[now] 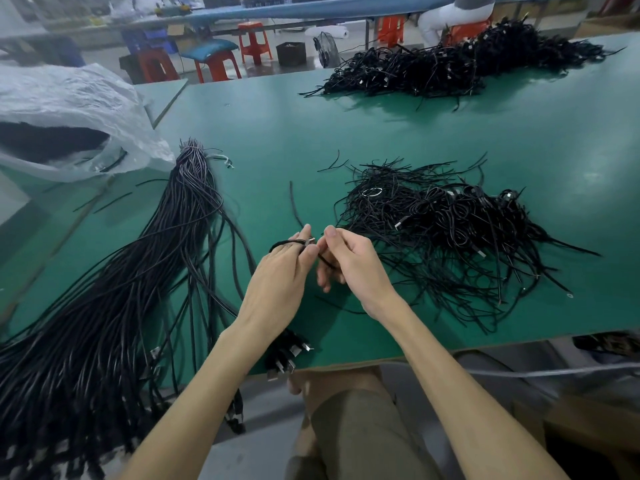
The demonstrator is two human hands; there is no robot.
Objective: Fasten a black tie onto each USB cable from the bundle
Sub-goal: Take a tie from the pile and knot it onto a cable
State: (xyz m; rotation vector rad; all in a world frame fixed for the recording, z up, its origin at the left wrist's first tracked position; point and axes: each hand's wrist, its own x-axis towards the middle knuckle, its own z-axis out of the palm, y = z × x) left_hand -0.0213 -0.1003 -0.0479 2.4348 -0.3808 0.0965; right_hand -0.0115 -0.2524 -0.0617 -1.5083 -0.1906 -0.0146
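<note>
A coiled cable (289, 242) is gripped in the curled fingers of the left hand (282, 271), just right of the bundle (138, 271), with its metal plug showing at the fingertips. A thin black tie (325, 260) is pinched in the curled fingers of the right hand (353, 261), which is held just beside the left, farther right of the bundle. The bundle is laid lengthwise on the green tabletop (277, 133), with its near end hung over the edge. A loose heap (450, 230) of ties and coiled cables is spread well right of the bundle. A larger pile (467, 67) is seen far beyond and right of it. A plastic bag (69, 109) is set just left of the bundle's far end.
</note>
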